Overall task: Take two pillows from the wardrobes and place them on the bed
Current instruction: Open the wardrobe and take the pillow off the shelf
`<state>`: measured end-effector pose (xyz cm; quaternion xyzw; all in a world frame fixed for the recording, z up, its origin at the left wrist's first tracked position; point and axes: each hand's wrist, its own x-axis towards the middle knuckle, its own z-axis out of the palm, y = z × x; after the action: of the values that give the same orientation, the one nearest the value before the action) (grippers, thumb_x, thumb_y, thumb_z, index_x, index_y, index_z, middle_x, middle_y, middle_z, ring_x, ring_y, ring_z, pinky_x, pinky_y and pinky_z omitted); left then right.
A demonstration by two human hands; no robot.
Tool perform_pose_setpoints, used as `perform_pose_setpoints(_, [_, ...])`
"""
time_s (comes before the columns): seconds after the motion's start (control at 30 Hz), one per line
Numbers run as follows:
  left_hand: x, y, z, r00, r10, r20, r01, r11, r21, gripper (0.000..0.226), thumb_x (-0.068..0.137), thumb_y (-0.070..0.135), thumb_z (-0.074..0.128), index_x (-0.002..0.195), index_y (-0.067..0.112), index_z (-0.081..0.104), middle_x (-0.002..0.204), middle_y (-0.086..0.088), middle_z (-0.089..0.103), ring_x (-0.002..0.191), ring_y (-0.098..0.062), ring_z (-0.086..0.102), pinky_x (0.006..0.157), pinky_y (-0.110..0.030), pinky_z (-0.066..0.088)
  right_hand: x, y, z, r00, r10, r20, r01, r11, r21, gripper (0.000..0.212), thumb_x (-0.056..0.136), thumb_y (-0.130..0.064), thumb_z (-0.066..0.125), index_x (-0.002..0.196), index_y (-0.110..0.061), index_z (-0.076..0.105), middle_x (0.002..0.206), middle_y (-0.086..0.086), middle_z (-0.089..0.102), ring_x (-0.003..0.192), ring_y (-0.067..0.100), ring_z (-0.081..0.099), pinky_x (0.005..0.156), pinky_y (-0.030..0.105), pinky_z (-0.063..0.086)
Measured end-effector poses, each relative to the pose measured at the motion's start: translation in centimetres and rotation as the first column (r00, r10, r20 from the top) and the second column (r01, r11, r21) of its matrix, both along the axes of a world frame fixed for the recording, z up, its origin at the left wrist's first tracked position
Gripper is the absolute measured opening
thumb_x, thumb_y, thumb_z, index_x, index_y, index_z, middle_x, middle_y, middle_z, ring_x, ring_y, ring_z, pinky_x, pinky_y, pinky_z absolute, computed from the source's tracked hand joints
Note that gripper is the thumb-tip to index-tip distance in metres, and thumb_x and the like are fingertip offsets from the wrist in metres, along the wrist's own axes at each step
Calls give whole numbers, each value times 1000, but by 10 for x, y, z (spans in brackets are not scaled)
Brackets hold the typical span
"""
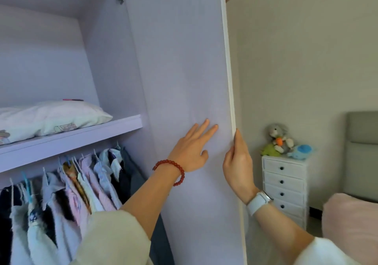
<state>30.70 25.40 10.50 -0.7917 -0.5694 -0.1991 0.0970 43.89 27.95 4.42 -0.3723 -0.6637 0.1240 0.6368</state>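
A white pillow (51, 117) lies on the wardrobe shelf (86, 136) at the left, with a second patterned pillow edge (3, 137) beside it. The wardrobe door (184, 70) stands open in the middle. My left hand (192, 150), with a red bead bracelet, rests flat on the door's inner face, fingers spread. My right hand (238, 162), with a white watch on the wrist, grips the door's outer edge. The bed (351, 224) with a pink cover shows at the lower right.
Clothes on hangers (67, 191) fill the space under the shelf. A white chest of drawers (285, 187) with plush toys (284, 142) on top stands by the wall. A grey headboard (362, 152) rises behind the bed.
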Motion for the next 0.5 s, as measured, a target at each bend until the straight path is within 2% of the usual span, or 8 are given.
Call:
perform_pose_setpoints(0.1, [1, 9, 5, 1000, -9, 28, 8, 1000, 29, 67, 91, 13, 42, 144, 33, 8, 156, 4, -3, 143, -18, -3, 114, -39, 13, 0, 3, 7, 995, -98, 27, 99, 995, -28, 54, 89, 6, 39, 139, 2, 22, 140, 24, 38, 128, 35, 39, 102, 37, 34])
perform_pose_setpoints(0.17, [-7, 7, 10, 999, -1, 40, -2, 997, 82, 63, 91, 13, 43, 144, 32, 13, 156, 2, 2, 143, -18, 0, 114, -37, 13, -5, -2, 15, 983, -178, 42, 175, 982, 78, 58, 85, 8, 43, 139, 3, 23, 146, 24, 29, 135, 36, 29, 110, 41, 24])
perform_pose_setpoints(0.23, [-24, -3, 16, 999, 35, 29, -39, 990, 138, 59, 91, 14, 44, 142, 30, 21, 156, 0, 7, 142, -18, 4, 114, -38, 14, -16, -8, 27, 979, -198, 56, 183, 961, 208, 61, 82, 10, 47, 139, 1, 27, 146, 25, 27, 137, 37, 25, 112, 48, 20])
perform_pose_setpoints(0.3, [-48, -18, 26, 994, 111, 22, -113, 974, 194, 54, 91, 14, 46, 140, 27, 29, 155, -1, 14, 142, -19, 10, 114, -40, 19, -37, -14, 40, 989, -129, 78, 101, 952, 290, 59, 81, 11, 48, 136, -2, 34, 144, 24, 32, 135, 37, 28, 111, 51, 20])
perform_pose_setpoints(0.4, [-97, -48, 41, 967, 254, 19, -249, 927, 279, 48, 88, 13, 49, 134, 23, 41, 151, -3, 26, 137, -21, 23, 110, -39, 24, -83, -17, 55, 991, 20, 134, -64, 943, 327, 50, 81, 8, 51, 129, -1, 44, 136, 24, 44, 128, 39, 38, 105, 53, 34])
perform_pose_setpoints(0.5, [-161, -82, 52, 908, 418, 14, -395, 845, 362, 46, 86, 12, 50, 131, 20, 46, 146, -4, 34, 134, -20, 28, 108, -36, 26, -141, -12, 67, 955, 136, 265, -223, 916, 334, 44, 80, 5, 56, 124, 1, 50, 128, 25, 51, 119, 41, 47, 97, 53, 43])
